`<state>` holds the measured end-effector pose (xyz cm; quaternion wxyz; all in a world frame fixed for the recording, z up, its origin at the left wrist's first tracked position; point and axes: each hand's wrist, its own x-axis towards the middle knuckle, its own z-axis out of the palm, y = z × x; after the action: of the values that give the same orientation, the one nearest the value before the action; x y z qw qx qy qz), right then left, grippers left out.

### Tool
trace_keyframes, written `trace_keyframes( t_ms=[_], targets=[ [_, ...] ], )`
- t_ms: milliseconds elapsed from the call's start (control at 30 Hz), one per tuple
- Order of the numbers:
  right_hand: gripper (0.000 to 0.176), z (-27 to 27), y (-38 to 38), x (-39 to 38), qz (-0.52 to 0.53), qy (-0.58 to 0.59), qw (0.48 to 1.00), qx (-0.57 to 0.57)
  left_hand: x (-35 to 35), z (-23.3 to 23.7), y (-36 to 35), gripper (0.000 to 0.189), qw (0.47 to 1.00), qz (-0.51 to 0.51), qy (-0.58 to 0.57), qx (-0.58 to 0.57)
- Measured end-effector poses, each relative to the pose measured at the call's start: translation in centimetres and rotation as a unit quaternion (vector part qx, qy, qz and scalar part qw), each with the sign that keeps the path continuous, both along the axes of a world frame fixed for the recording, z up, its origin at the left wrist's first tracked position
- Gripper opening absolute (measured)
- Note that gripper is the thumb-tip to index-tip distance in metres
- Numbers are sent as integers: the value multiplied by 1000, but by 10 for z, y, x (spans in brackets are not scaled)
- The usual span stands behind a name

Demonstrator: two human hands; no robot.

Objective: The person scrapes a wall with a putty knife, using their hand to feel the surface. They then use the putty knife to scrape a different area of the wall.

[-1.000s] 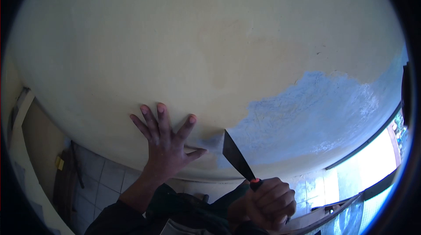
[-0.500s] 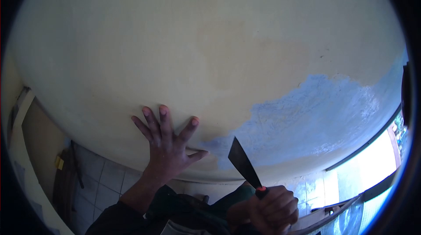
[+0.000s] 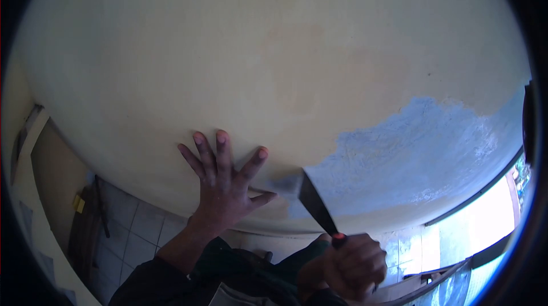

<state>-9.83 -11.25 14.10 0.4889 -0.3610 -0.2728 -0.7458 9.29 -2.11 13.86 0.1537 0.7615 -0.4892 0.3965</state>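
Note:
My left hand (image 3: 224,183) lies on the cream-painted wall (image 3: 188,66) with its fingers spread, holding nothing. My right hand (image 3: 357,263) is wrapped around the handle of a putty knife (image 3: 317,206), whose dark blade widens toward its edge. That edge is at the wall, by the left part of a bluish bare patch (image 3: 394,152) where the cream coat is gone. The blade stands a little to the right of my left thumb. Most of the handle is hidden in my fist.
Pale floor tiles (image 3: 142,223) show below the wall at the left, beside a dark wooden piece (image 3: 85,232) with a small yellow block (image 3: 78,204). At the lower right, bright daylight enters at an opening (image 3: 485,203). A pale frame (image 3: 28,157) stands at far left.
The putty knife has moved up to the wall, its edge now meeting the border of the bluish patch. My left hand remains spread on the wall; the view has shifted slightly.

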Motion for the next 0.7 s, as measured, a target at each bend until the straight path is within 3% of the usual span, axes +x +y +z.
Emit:
trace_keyframes(
  t_ms=[67, 167, 267, 367, 467, 567, 700],
  targets=[
    [25, 7, 6, 10, -9, -29, 999, 43, 1, 1, -3, 112, 1000, -6, -1, -8],
    [20, -3, -1, 3, -3, 20, 1000, -4, 1, 2, -2, 111, 1000, -6, -2, -4],
    [21, 1, 7, 8, 5, -25, 999, 41, 2, 1, -4, 112, 1000, -9, -4, -16],
    [23, -2, -3, -4, -7, 42, 998, -52, 1, 2, -2, 112, 1000, -2, 1, 2],
    [28, 2, 9, 10, -18, -18, 998, 59, 2, 1, -3, 113, 1000, -6, -3, -12],
    [24, -2, 0, 0, -1, 24, 999, -47, 2, 2, -2, 113, 1000, -1, -3, 2],
    [25, 3, 6, 8, -23, 10, 1000, 5, 3, 1, -5, 113, 1000, -6, -6, -8]
  ],
)
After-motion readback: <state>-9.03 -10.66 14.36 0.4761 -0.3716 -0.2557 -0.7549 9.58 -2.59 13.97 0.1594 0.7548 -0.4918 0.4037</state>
